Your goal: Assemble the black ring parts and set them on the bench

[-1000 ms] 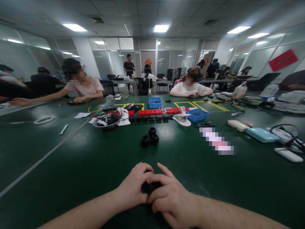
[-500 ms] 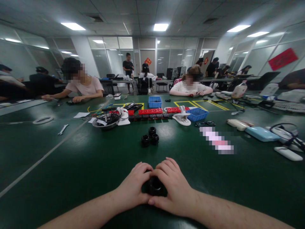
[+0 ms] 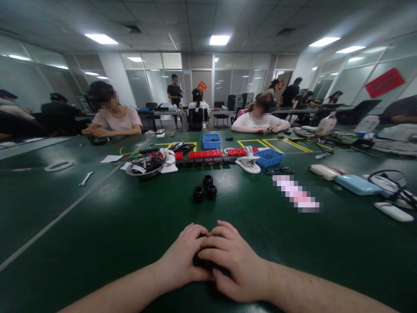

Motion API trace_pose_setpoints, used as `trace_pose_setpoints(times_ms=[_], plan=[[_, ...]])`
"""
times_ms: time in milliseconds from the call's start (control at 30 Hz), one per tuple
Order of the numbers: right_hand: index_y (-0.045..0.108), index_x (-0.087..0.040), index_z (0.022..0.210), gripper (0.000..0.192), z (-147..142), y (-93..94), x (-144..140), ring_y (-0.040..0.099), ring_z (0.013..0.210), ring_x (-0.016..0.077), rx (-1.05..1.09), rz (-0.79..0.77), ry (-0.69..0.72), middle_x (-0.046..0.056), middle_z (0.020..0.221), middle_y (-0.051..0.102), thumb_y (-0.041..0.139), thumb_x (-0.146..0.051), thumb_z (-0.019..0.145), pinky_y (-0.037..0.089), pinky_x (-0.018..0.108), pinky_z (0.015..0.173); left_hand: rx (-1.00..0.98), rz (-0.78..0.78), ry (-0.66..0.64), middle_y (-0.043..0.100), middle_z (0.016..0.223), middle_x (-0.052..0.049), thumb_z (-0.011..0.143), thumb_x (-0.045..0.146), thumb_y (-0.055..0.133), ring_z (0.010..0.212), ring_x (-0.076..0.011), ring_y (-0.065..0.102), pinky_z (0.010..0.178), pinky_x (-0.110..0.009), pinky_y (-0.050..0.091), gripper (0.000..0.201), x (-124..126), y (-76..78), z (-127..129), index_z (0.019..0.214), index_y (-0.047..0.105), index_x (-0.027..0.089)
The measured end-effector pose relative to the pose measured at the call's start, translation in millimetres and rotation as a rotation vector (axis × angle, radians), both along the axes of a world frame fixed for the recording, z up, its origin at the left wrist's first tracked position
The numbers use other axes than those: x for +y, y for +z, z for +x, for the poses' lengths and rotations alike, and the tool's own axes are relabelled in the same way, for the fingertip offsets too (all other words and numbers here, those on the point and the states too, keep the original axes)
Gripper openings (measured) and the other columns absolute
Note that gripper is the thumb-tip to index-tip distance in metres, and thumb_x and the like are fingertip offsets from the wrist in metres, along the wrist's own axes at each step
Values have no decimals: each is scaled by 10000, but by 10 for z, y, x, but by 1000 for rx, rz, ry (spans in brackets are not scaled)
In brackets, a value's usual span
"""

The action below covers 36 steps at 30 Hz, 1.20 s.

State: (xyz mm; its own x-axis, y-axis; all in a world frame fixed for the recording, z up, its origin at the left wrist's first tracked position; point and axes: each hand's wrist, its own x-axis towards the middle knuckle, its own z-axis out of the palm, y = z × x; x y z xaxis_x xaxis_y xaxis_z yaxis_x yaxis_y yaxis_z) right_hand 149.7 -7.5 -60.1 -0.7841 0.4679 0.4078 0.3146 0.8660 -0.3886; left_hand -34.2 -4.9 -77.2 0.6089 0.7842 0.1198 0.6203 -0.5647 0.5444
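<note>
My left hand [image 3: 182, 256] and my right hand [image 3: 233, 261] are pressed together low on the green table [image 3: 97, 234], both closed around a small black round part [image 3: 203, 262]. The fingers of my right hand lie over its top, so only a dark sliver shows between the hands. Farther out on the table sit three black ring-shaped parts [image 3: 205, 189] in a tight cluster, about a forearm's length beyond my hands.
Behind the rings run red and black blocks [image 3: 208, 156], a metal bowl of cables [image 3: 145, 165], white clamps [image 3: 247, 163] and blue bins [image 3: 269, 157]. A wrench [image 3: 85, 178] lies left, chargers and cables right [image 3: 358, 184]. Two people sit across the table.
My right hand has closed back over the black part, which was exposed between the hands half a second ago. The person at far left pulled an outstretched arm back in.
</note>
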Motion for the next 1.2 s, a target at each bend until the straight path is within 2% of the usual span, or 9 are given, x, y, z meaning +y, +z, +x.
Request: trace_pose_setpoints(times_ms=[233, 367, 433, 600, 700, 767, 900, 1000, 1200], plan=[[589, -197, 948, 337, -9, -58, -1, 473, 1053, 185, 36, 51, 71, 18, 1016, 629, 426, -221, 655, 124, 433, 1072, 15, 30, 5, 511, 993, -21, 600, 414, 768, 937, -235, 472, 914, -400, 342, 458, 5, -57, 2, 983, 592, 235], [582, -203, 713, 147, -25, -63, -3, 481, 1061, 158, 35, 119, 153, -18, 926, 648, 442, -219, 670, 80, 405, 1091, -13, 25, -6, 513, 1015, -27, 606, 338, 754, 961, -232, 476, 961, -411, 305, 445, 15, -94, -9, 1003, 579, 236], [581, -206, 677, 126, -31, -64, -2, 471, 1083, 152, 10, 156, 179, -28, 878, 652, 457, -221, 694, 75, 397, 1097, -20, 22, 3, 515, 1024, -30, 597, 311, 744, 970, -235, 478, 980, -422, 287, 459, 21, -113, -15, 1015, 571, 234], [596, -222, 703, 136, -40, -175, 2, 448, 1131, 157, 10, 206, 182, -45, 784, 655, 489, -255, 780, 73, 415, 1104, -1, 29, -15, 518, 1034, -21, 620, 310, 725, 990, -239, 473, 1014, -442, 234, 377, 27, -123, -20, 973, 602, 256], [581, -230, 691, 192, -3, -236, -2, 503, 1059, 150, 90, 265, 178, -51, 657, 633, 487, -322, 830, 82, 410, 1104, 4, 13, -16, 520, 1021, -22, 610, 308, 738, 979, -236, 478, 1006, -439, 249, 347, 28, -103, -21, 927, 611, 248], [582, -231, 731, 189, 50, -202, -6, 537, 996, 151, 142, 285, 163, -40, 641, 624, 460, -315, 849, 126, 406, 1092, 10, 7, -16, 516, 1024, -28, 603, 327, 751, 983, -241, 474, 999, -445, 257, 348, 29, -93, -25, 907, 607, 239], [559, -214, 926, 157, 119, -44, -3, 550, 929, 166, 200, 204, 83, -14, 801, 645, 462, -285, 825, 204, 420, 1046, 22, -1, -22, 514, 1033, -31, 605, 401, 762, 990, -245, 473, 1008, -458, 242, 410, 35, -97, -40, 943, 595, 241], [499, -180, 1058, 326, 79, -16, 12, 537, 927, 188, 210, 103, -5, 41, 952, 616, 516, -356, 784, 256, 435, 1001, 14, -13, -33, 515, 1064, -39, 617, 431, 756, 1014, -249, 467, 1015, -454, 237, 483, 41, -110, -50, 1025, 576, 245], [475, -145, 1063, 497, -27, -102, 11, 497, 843, 210, 226, 1, -97, 90, 948, 551, 502, -548, 773, 381, 405, 790, 22, -10, -45, 515, 1080, -52, 634, 422, 744, 1018, -258, 468, 1019, -482, 222, 549, 48, -114, -60, 1109, 537, 241]])
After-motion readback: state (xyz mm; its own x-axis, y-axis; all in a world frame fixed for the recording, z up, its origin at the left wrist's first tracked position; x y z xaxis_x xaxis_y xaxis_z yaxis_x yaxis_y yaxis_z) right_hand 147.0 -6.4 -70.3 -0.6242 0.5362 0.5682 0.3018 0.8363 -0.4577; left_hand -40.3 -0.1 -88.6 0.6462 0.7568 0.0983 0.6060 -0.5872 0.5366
